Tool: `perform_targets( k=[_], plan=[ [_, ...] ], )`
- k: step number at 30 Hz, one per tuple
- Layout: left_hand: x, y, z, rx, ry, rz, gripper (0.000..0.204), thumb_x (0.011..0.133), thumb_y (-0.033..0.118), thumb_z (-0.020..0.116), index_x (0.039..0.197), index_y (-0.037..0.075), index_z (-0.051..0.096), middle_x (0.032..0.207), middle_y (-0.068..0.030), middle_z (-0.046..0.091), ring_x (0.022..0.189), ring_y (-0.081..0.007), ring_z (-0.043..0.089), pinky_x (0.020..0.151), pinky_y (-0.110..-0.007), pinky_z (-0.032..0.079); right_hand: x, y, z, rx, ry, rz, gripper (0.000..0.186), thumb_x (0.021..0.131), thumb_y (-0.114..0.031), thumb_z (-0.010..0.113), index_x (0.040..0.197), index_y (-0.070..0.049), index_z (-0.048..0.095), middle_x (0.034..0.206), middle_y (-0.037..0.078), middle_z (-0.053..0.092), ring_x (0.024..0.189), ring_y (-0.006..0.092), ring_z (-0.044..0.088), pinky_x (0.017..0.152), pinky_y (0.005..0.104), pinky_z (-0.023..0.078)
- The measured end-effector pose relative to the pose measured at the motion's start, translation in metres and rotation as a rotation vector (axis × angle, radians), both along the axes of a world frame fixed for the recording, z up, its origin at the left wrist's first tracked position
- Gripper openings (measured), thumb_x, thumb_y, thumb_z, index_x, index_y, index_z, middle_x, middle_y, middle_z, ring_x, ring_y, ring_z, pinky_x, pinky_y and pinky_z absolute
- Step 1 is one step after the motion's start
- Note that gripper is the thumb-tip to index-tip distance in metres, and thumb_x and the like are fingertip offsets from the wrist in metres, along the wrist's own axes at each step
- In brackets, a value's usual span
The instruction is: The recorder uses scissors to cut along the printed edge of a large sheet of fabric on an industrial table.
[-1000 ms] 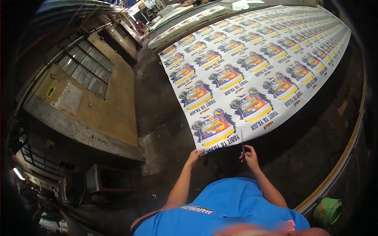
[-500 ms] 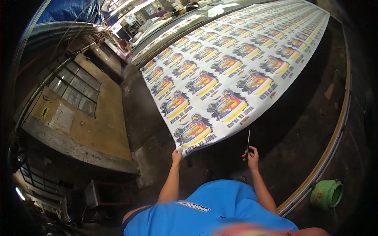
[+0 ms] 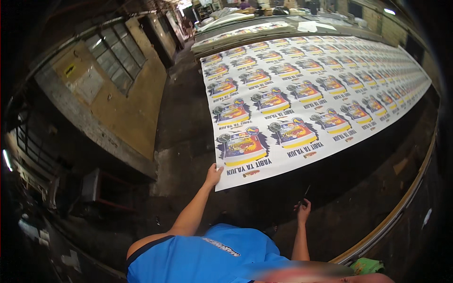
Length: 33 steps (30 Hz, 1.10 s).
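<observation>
Holding sheet (image 3: 302, 101) and scissors (image 3: 306, 195), green container (image 3: 368, 265) nearby

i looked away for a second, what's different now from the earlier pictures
The right hand, holding a slim tool, has drawn back from the near edge of the printed sheet. That edge, curled over earlier, now looks flatter. The left hand still grips the sheet close to its near left corner; nothing was let go.

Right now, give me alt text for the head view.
A person's left hand holds a long white printed sheet near its closest corner; the right hand, apart from it, holds a slim scissors-like tool. A tan windowed wall stands left.
</observation>
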State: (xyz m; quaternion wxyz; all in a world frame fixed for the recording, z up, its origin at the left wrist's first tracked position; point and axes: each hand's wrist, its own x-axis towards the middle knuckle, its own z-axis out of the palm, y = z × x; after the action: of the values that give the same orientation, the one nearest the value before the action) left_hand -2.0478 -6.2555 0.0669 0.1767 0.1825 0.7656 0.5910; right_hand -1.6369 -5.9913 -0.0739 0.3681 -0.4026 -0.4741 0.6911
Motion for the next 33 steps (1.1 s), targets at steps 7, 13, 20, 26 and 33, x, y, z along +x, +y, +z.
perform_targets(
  k=[7,13,20,26,33],
  plan=[
    [0.007,-0.006,-0.054,-0.266,0.070,0.005,0.047,0.089,0.021,0.069,0.128,0.001,0.050,0.107,-0.0218,0.069,0.096,-0.0339,0.069,0.088,-0.043,0.051,-0.027,-0.051,0.007,0.046,-0.146,0.232,0.035,0.097,-0.009,0.059,0.130,-0.004,0.046,0.081,0.011,0.069,0.068,0.0184,0.067,0.057,0.0303,0.054],
    [-0.029,-0.053,-0.054,0.170,-0.586,-0.185,0.053,0.097,0.015,0.059,0.144,0.008,0.036,0.093,-0.0084,0.069,0.063,-0.0119,0.059,0.057,-0.032,0.057,-0.097,-0.152,0.003,-0.121,-0.145,0.181,0.039,0.095,-0.041,0.066,0.116,-0.011,0.053,0.093,0.006,0.063,0.078,0.0188,0.062,0.069,0.0355,0.053],
    [-0.053,-0.091,-0.053,0.239,-0.874,-0.281,0.044,0.093,0.014,0.059,0.135,0.012,0.047,0.092,-0.0086,0.069,0.065,-0.0128,0.061,0.056,-0.034,0.058,-0.267,-0.262,0.105,-0.507,-0.037,0.411,0.069,0.087,-0.078,0.046,0.110,-0.014,0.051,0.090,0.008,0.060,0.078,0.0253,0.059,0.068,0.0381,0.048],
    [-0.065,-0.147,-0.054,0.186,-0.955,-0.470,0.031,0.094,0.020,0.059,0.124,0.015,0.054,0.095,-0.0035,0.068,0.069,-0.0134,0.062,0.063,-0.035,0.058,-0.324,-0.306,0.117,-0.356,-0.134,0.310,0.080,0.084,-0.082,0.046,0.114,-0.008,0.050,0.093,0.008,0.059,0.088,0.0243,0.061,0.075,0.0404,0.049],
    [-0.089,-0.219,-0.071,0.201,-0.994,-0.254,0.025,0.097,0.024,0.054,0.121,0.016,0.057,0.095,-0.0020,0.067,0.073,-0.0113,0.061,0.071,-0.036,0.056,-0.326,-0.346,0.091,-0.439,-0.277,0.384,0.070,0.084,-0.075,0.058,0.121,-0.018,0.042,0.089,0.007,0.059,0.080,0.0244,0.063,0.077,0.0418,0.050]
  ],
)
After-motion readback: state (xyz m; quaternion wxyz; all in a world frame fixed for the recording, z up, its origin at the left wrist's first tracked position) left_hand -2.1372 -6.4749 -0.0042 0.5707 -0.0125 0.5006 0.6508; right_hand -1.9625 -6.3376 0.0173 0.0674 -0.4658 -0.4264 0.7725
